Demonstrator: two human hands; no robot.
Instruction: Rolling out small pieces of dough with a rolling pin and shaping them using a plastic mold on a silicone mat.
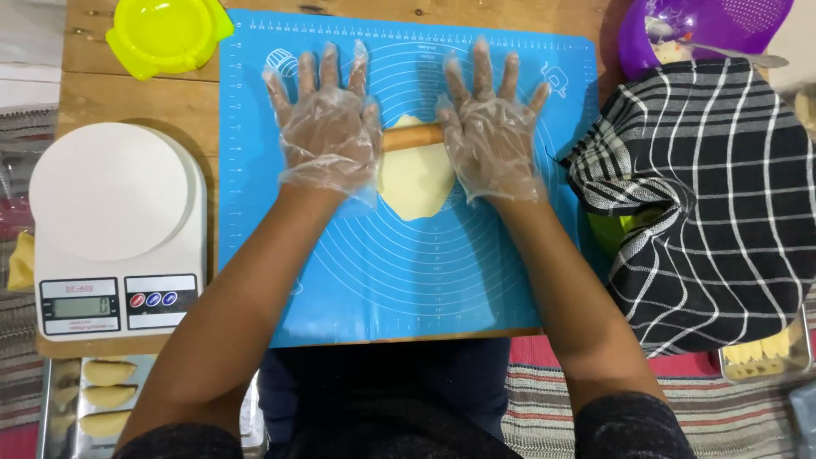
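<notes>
The left hand [327, 127], in a thin clear plastic glove, is lying open and flat with its fingers spread, its palm pressing down on one end of a wooden rolling pin [412, 136]. The right hand [491, 129], gloved the same way, is also lying open with fingers spread, pressing on the pin's other end, so only the short middle stretch of the pin is showing between the two palms. Under the pin, a flattened piece of pale yellow dough [416, 183] is lying near the middle of a blue silicone pastry mat [399, 280] printed with white circles and a ruler edge; most of the dough is spreading toward the person from the pin. The mat is resting on a wooden worktop [136, 98]. Left of the mat, a white kitchen scale [115, 229] with a round platform is sitting on the worktop, and beyond it a yellow-green plastic press mould [166, 34] is lying at the far corner. At the near left, a metal tray [51, 408] is holding folded dough pieces [106, 395]. To the right, a black-and-white checked cloth [714, 204] is draping over something green, with a purple colander [705, 25] beyond it and another tray [765, 361] partly showing under the cloth.
</notes>
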